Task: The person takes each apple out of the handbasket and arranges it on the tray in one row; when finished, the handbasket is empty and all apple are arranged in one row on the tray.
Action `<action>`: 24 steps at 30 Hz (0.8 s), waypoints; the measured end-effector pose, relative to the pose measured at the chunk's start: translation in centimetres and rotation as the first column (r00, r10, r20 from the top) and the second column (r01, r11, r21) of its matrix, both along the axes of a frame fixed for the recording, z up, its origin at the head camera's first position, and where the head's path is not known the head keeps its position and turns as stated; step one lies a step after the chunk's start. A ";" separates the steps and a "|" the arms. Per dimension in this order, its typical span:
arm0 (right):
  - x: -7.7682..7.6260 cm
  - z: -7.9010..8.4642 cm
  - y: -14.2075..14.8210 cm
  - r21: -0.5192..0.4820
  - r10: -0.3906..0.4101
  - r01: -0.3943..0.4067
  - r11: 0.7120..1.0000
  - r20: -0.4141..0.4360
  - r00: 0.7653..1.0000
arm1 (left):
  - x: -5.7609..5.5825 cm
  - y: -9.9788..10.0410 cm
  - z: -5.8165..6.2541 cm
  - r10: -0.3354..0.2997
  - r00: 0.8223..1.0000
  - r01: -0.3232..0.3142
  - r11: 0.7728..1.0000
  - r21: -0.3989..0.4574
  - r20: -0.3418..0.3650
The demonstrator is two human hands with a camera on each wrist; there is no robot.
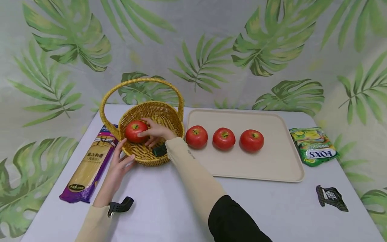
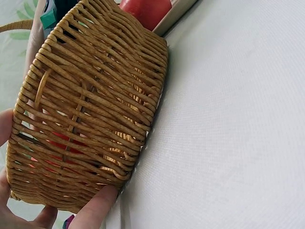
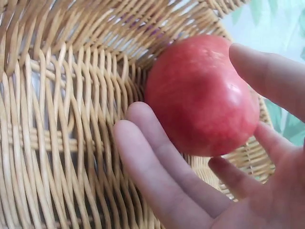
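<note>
A red apple (image 1: 134, 132) sits inside a woven basket (image 1: 152, 162), against its left wall. My right hand (image 1: 159, 131) reaches into the basket beside this apple. In the right wrist view the fingers (image 3: 159, 179) are spread and nearly straight around the apple (image 3: 202, 98), and the thumb tip overlaps its edge. My left hand (image 1: 118, 165) grips the basket's front left side. The left wrist view has its fingertips at the rim and lower wall of the basket (image 2: 90, 100). Three more red apples (image 1: 196, 137) (image 1: 223, 138) (image 1: 252, 140) stand in a row on a beige tray (image 1: 257, 168).
The basket's tall handle (image 1: 142, 80) arches over its opening. Left of the basket lies a spaghetti pack (image 1: 90, 164). A green candy bag (image 1: 314, 146) lies right of the tray, with a small black packet (image 1: 331, 198) nearer the front. A leaf-patterned cloth hangs behind.
</note>
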State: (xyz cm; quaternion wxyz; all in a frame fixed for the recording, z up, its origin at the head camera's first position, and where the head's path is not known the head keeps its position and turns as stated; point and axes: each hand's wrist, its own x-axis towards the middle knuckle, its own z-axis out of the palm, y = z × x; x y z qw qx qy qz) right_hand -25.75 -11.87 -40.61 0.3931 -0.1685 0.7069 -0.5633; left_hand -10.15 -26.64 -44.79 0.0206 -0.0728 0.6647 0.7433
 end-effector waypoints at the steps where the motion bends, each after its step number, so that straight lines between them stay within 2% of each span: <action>1: 0.1 -0.1 -0.2 0.011 -0.007 0.007 1.000 -0.001 1.000 | 0.0 0.0 0.0 0.000 1.000 0.000 1.000 0.001 -0.003; 5: 0.3 -0.5 -1.0 0.037 -0.044 0.045 0.998 -0.014 0.999 | 0.0 0.0 0.0 0.003 1.000 -0.003 1.000 0.000 -0.006; 12: 1.5 -0.4 -1.9 -0.013 -0.146 0.146 0.989 -0.033 0.989 | -0.1 0.0 -0.2 0.005 1.000 -0.005 1.000 0.008 0.002; 15: 1.6 -0.3 -1.9 -0.018 -0.183 0.182 0.983 -0.056 0.982 | 0.0 0.0 -0.2 0.009 1.000 -0.009 1.000 0.011 0.006; 19: 1.2 -0.1 -1.3 -0.012 -0.176 0.175 0.984 -0.087 0.981 | 0.0 0.1 -0.2 0.005 1.000 -0.005 1.000 0.013 -0.004; 24: 0.5 0.9 0.5 -0.023 -0.120 0.119 0.993 -0.092 0.988 | 0.0 0.1 0.0 0.002 1.000 -0.001 1.000 0.016 -0.008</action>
